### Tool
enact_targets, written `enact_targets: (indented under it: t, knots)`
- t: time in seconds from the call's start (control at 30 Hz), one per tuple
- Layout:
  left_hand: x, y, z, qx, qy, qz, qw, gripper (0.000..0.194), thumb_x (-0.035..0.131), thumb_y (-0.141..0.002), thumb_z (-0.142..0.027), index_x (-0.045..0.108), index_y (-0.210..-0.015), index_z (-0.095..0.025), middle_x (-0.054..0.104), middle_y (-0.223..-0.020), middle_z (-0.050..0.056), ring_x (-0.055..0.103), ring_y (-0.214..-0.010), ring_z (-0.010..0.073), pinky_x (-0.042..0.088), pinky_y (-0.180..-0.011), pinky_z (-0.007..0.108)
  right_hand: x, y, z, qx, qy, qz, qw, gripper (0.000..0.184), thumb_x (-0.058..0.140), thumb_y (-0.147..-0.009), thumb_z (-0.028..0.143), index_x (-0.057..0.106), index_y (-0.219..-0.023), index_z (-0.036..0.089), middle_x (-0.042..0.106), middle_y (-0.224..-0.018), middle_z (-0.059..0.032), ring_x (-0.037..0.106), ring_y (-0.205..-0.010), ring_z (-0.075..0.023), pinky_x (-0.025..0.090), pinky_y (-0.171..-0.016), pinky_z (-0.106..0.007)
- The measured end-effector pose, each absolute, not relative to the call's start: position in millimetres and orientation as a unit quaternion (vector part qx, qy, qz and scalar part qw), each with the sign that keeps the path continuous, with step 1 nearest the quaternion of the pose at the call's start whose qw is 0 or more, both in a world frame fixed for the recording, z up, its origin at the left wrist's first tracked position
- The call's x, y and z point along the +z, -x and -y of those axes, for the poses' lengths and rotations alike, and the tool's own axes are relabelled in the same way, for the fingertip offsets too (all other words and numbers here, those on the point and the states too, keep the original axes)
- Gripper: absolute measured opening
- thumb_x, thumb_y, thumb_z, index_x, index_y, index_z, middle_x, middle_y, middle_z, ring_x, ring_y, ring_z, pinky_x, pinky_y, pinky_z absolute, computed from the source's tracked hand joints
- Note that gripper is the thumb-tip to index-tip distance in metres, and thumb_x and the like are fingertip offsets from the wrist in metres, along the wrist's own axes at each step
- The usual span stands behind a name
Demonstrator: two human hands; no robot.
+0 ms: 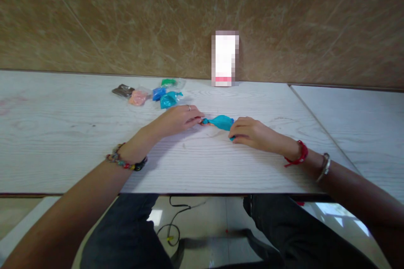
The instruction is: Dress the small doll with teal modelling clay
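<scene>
On the white table lies a long turquoise shape point(222, 122) that looks like modelling clay, wide in the middle and narrow toward its left end. Thin orange strands show along that narrow end. My left hand point(181, 118) has its fingertips pinched together at this end; they partly hide it. At the wide right end, my right hand point(251, 132) is closed with bent fingers, and a small turquoise bit shows between thumb and fingers. A little dark blue is visible at the upper right of the shape, beside my right fingers.
Beyond my left hand lie clear packets of clay: turquoise point(168, 100), blue point(158, 93), green point(168, 82), pink point(138, 97) and dark brown point(123, 90). A phone-like object with a blurred screen point(224, 56) leans on the marbled wall. A black cable point(179, 231) lies on the floor below.
</scene>
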State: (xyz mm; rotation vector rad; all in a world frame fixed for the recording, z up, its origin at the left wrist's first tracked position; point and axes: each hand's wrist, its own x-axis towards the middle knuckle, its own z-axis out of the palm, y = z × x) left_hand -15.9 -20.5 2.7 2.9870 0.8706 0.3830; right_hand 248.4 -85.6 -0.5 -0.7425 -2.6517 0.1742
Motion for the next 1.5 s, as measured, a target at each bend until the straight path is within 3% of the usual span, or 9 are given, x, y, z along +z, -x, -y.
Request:
enact_targets:
  t: [0.13, 0.4, 0.73, 1.23, 1.5]
  knots:
    - [2.9, 16.3, 20.4, 0.118, -0.953, -0.28, 0.004, 0.034, 0.036, -0.091, -0.034, 0.063, -0.099, -0.015, 0.064, -0.091, 0.006, 0.057, -0.081, 0.0147, 0.042, -0.071, 0.025, -1.9, -245.4, 87.5, 0.093, 0.284, 0.934, 0.194, 0.015, 0.054, -0.084, 0.021, 0.065, -0.093, 0.015, 0.067, -0.088, -0.0054, 0.057, -0.083, -0.0145, 0.046, -0.076, -0.028]
    - [3.4, 16.3, 19.8, 0.136, -0.947, -0.291, 0.019, 0.038, 0.034, -0.091, -0.039, 0.063, -0.1, -0.016, 0.064, -0.094, 0.006, 0.057, -0.086, 0.0152, 0.043, -0.075, 0.026, -10.7, -240.0, 90.8, 0.007, 0.286, 0.939, 0.192, 0.024, 0.044, -0.089, 0.023, 0.067, -0.093, 0.019, 0.067, -0.086, -0.0058, 0.057, -0.081, -0.0156, 0.043, -0.073, -0.031]
    - [6.1, 14.3, 21.7, 0.133, -0.943, -0.305, 0.036, 0.037, 0.037, -0.089, -0.037, 0.064, -0.099, -0.014, 0.064, -0.094, 0.007, 0.057, -0.086, 0.0167, 0.044, -0.078, 0.029, -13.0, -234.8, 93.8, -0.066, 0.338, 0.921, 0.183, 0.022, 0.047, -0.087, 0.024, 0.066, -0.081, 0.015, 0.063, -0.084, -0.0087, 0.053, -0.077, -0.0179, 0.039, -0.067, -0.032]
    - [6.5, 14.9, 22.1, 0.127, -0.944, -0.302, 0.029, 0.039, 0.035, -0.09, -0.039, 0.064, -0.101, -0.015, 0.064, -0.093, 0.007, 0.056, -0.084, 0.016, 0.042, -0.075, 0.027, -6.5, -239.1, 91.6, -0.048, 0.297, 0.935, 0.19, 0.023, 0.048, -0.087, 0.024, 0.068, -0.078, 0.016, 0.063, -0.086, -0.0083, 0.053, -0.076, -0.0165, 0.042, -0.069, -0.032]
    - [5.2, 15.8, 20.5, 0.127, -0.947, -0.293, 0.022, 0.04, 0.033, -0.09, -0.04, 0.063, -0.101, -0.016, 0.064, -0.093, 0.006, 0.056, -0.084, 0.015, 0.042, -0.074, 0.026, -7.9, -241.1, 92.0, 0.019, 0.305, 0.931, 0.2, 0.025, 0.046, -0.088, 0.024, 0.069, -0.087, 0.015, 0.061, -0.091, -0.0095, 0.056, -0.078, -0.0155, 0.047, -0.069, -0.029]
